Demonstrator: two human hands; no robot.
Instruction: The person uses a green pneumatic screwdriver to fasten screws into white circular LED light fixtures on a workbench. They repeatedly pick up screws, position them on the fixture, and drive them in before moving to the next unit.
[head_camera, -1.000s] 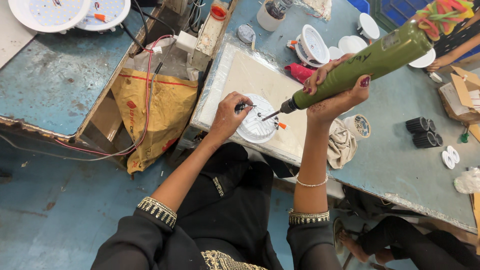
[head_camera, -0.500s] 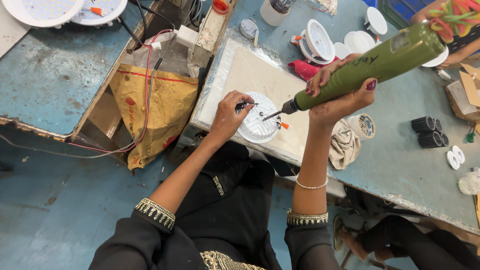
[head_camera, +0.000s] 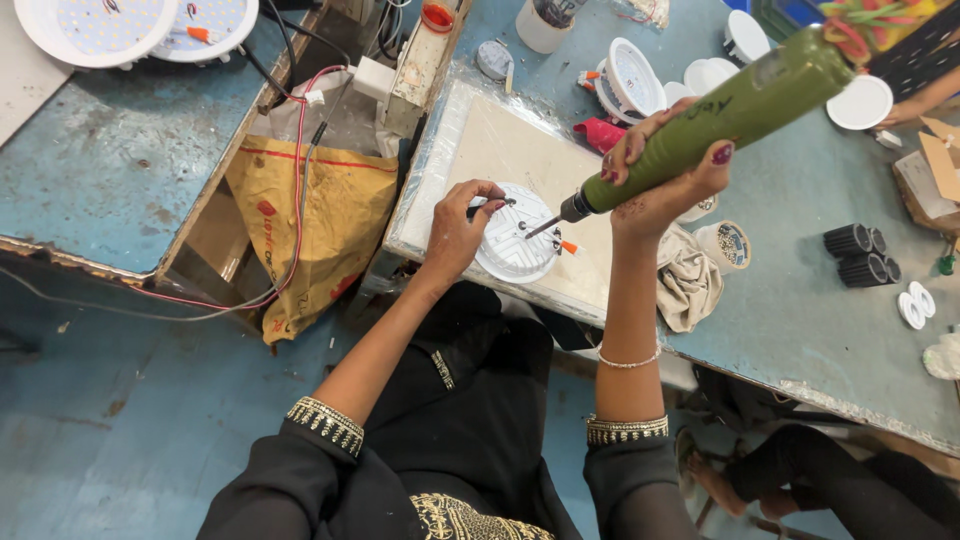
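Observation:
A round white lamp housing (head_camera: 517, 246) lies on the cream work pad (head_camera: 510, 140) of the blue table. My left hand (head_camera: 462, 228) rests on its left side, fingertips pinching a small dark screw near the rim. My right hand (head_camera: 667, 180) grips a long green electric screwdriver (head_camera: 725, 115), held at a slant. Its metal bit (head_camera: 545, 224) points down at the middle of the housing. Two short wires with orange ends stick out of the housing under the bit.
A beige cloth (head_camera: 693, 284) and a small cup of screws (head_camera: 727, 243) sit right of the pad. More white lamp housings (head_camera: 632, 78), black cylinders (head_camera: 857, 252) and another person's arm (head_camera: 925, 92) lie farther right. A yellow sack (head_camera: 320, 220) hangs between the tables.
The green screwdriver has tilted and its bit has come down closer to the lamp housing. My left hand stays on the housing with the screw.

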